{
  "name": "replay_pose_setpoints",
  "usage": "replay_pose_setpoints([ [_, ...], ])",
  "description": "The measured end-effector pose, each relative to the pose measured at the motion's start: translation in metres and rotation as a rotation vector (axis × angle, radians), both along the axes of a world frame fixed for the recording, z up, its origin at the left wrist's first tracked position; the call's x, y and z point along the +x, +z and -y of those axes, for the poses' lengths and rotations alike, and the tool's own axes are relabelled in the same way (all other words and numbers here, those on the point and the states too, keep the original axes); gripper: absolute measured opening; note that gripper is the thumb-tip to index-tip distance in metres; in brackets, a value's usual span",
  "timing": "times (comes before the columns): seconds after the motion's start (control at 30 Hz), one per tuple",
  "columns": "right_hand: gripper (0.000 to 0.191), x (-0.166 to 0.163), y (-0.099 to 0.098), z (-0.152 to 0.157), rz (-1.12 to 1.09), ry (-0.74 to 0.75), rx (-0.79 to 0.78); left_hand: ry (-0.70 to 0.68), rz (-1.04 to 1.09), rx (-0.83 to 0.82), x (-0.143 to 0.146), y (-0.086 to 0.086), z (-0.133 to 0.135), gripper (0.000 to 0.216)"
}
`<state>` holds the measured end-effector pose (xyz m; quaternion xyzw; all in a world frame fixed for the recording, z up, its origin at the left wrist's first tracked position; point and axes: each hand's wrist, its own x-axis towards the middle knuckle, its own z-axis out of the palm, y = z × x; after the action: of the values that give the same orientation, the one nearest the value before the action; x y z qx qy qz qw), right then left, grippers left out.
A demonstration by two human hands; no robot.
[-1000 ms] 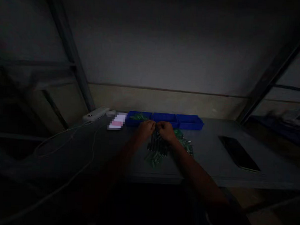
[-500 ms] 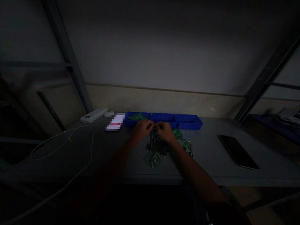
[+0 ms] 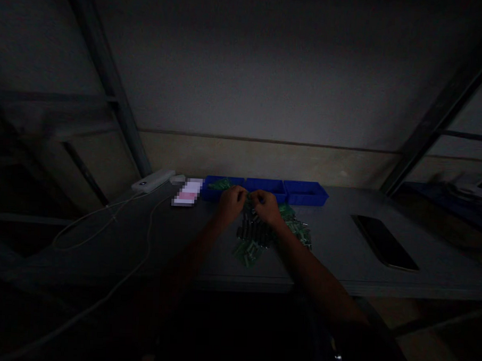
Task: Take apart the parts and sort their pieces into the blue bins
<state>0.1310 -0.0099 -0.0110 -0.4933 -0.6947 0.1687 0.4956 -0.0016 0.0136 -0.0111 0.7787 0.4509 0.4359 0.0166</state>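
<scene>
Small parts point(image 3: 257, 232) lie before the row of 3 bins point(image 3: 265, 182). Left of the row lies a device point(image 3: 153, 181); right, a phone point(image 3: 386, 242); behind, the wall point(image 3: 248, 95).

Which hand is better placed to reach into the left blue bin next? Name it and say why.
Probably the left hand, which is nearer the left blue bin; the right hand is farther across, in front of the middle blue bin.

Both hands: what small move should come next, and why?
Perhaps the left hand should hold steady while the right hand adjusts its pinch: they nearly meet by the dark pieces, and anything between them is too dim to identify.
</scene>
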Motion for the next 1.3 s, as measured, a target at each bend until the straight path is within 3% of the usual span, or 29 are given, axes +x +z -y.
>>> replay_pose_setpoints([
  [0.13,0.015,-0.001,0.001,0.001,-0.111,-0.03,-0.005,-0.032,0.048,0.075,-0.001,0.0,0.003,0.013],
  [0.27,0.014,-0.005,0.0,0.003,-0.225,0.045,-0.028,-0.02,0.086,0.108,0.0,0.002,0.008,0.012],
  [0.47,0.01,-0.007,-0.004,0.003,-0.213,-0.039,-0.033,-0.061,0.138,0.026,0.007,-0.003,0.009,0.011],
  [0.63,0.013,-0.009,-0.007,0.002,-0.228,-0.098,-0.041,-0.007,0.149,-0.041,0.012,-0.01,0.008,0.018],
  [0.93,0.009,-0.018,-0.011,0.004,-0.315,-0.122,-0.044,0.05,0.086,-0.033,0.005,-0.003,0.01,0.021],
  [1.03,0.015,-0.016,-0.012,0.0,-0.404,-0.12,-0.024,-0.027,0.09,-0.019,0.003,-0.003,0.01,0.02],
  [1.17,0.032,-0.008,-0.011,-0.005,-0.556,-0.099,-0.083,-0.238,0.094,-0.014,0.005,-0.006,0.011,0.024],
  [1.3,0.037,-0.001,-0.007,-0.005,-0.6,-0.035,-0.148,-0.28,0.122,-0.104,0.008,-0.007,0.01,0.027],
])
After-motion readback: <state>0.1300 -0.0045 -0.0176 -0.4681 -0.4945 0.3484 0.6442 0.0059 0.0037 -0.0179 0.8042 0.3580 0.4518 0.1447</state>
